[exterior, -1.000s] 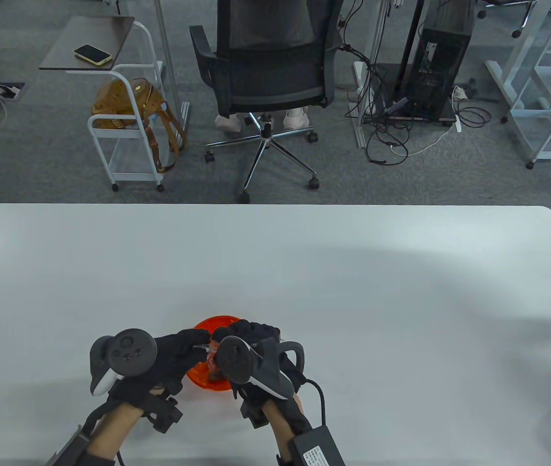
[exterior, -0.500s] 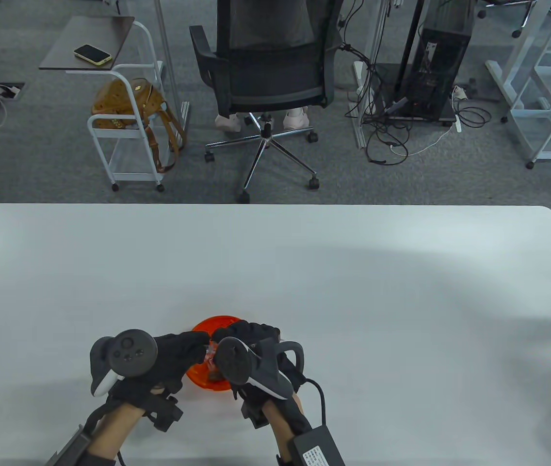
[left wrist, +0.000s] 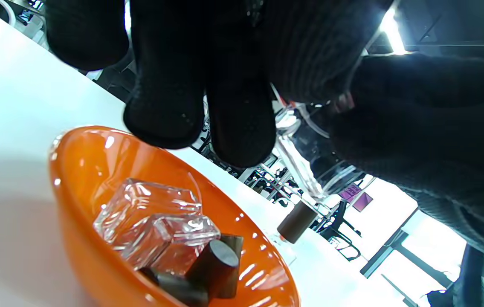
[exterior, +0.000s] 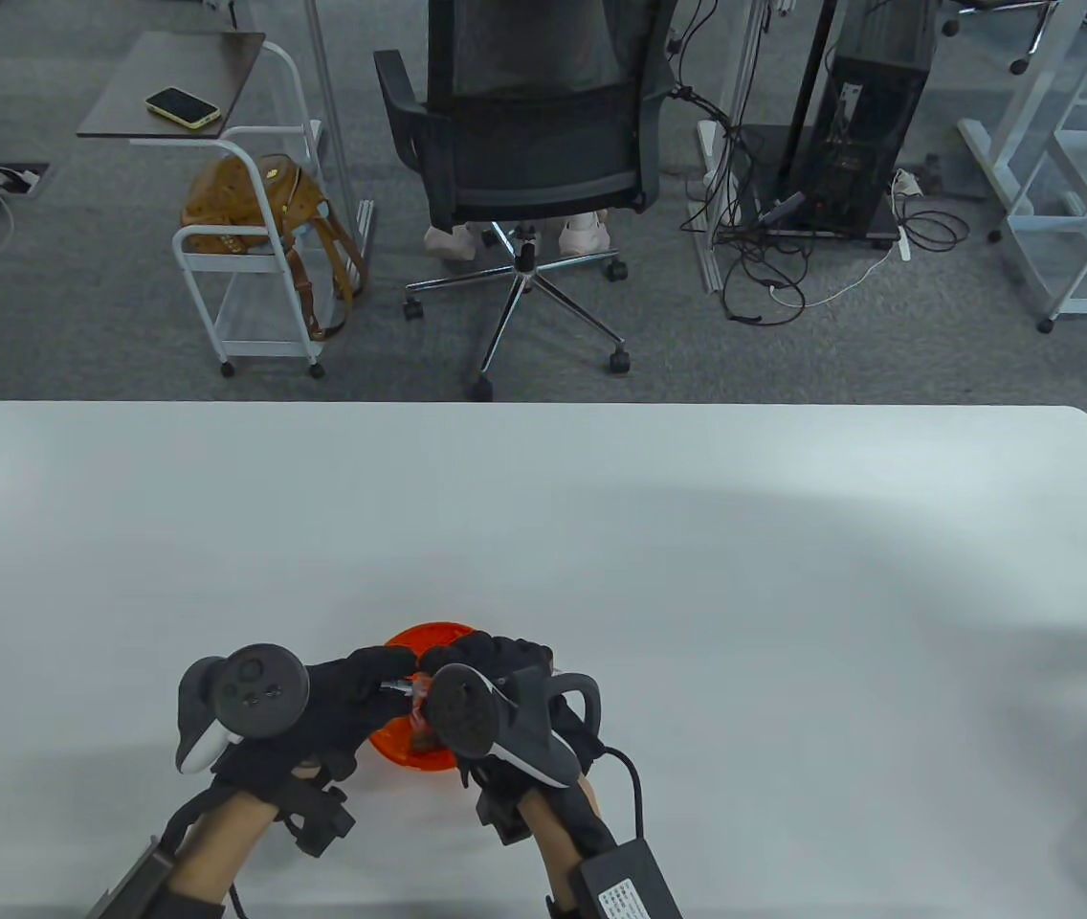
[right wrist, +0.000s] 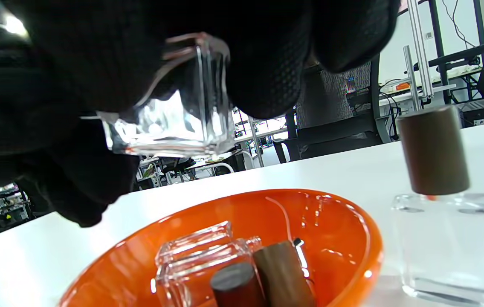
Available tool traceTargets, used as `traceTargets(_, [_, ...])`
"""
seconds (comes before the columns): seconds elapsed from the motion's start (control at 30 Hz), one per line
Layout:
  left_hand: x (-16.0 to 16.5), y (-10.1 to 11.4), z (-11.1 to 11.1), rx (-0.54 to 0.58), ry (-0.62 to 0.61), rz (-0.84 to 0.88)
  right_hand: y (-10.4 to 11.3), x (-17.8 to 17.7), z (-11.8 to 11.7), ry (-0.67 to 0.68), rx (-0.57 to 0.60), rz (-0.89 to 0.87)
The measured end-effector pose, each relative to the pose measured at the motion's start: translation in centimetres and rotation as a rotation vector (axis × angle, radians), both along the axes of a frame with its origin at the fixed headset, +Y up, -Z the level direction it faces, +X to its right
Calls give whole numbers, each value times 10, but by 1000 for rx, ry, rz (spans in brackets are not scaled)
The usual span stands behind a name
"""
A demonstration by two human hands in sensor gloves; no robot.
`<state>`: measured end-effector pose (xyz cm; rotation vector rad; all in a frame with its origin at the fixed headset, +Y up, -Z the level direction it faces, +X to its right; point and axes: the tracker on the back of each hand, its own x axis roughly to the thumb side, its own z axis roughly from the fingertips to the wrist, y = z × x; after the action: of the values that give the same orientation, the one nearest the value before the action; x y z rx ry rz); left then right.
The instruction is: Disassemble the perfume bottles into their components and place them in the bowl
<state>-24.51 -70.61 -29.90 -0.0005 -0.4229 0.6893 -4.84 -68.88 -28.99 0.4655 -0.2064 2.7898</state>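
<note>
No legible text, brand or number in any view. Label (exterior: 622, 898) on black box at right forearm carries printed lines, too small to read. Small pink-purple sign (left wrist: 357, 198) in background of left wrist view: blurred, unreadable. Glass bottles, brown caps, orange bowl (right wrist: 352, 238): no markings seen.

Both hands met with fingers curled. The right hand (exterior: 491, 670) gripped a glass bottle (right wrist: 182, 115); the left hand (exterior: 352, 704) pinched the bottle's top just left of that grip.
</note>
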Motion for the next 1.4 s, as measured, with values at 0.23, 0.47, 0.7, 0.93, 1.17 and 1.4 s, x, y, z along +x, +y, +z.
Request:
traceTargets(0.23, [-1, -1, 1, -15, 17, -26, -3, -4, 1, 11, 1, 39])
traceTargets(0.47, [2, -1, 2, 19, 45, -38, 1, 0, 1, 2, 8, 26])
traceTargets(0.7, [-3, -2, -1, -54, -22, 9, 1, -1, 1, 5, 2, 6])
traceTargets(0.93, [-4, -3, -2, -7, 21, 18, 3, 1, 1, 7, 0, 1])
traceTargets(1.17, [-1, -3, -2, -47, -32, 25, 5, 1, 2, 5, 5, -9])
traceTargets(1.4, [-3, -3, -3, -66, -30, 40, 3, 0, 1, 9, 1, 2])
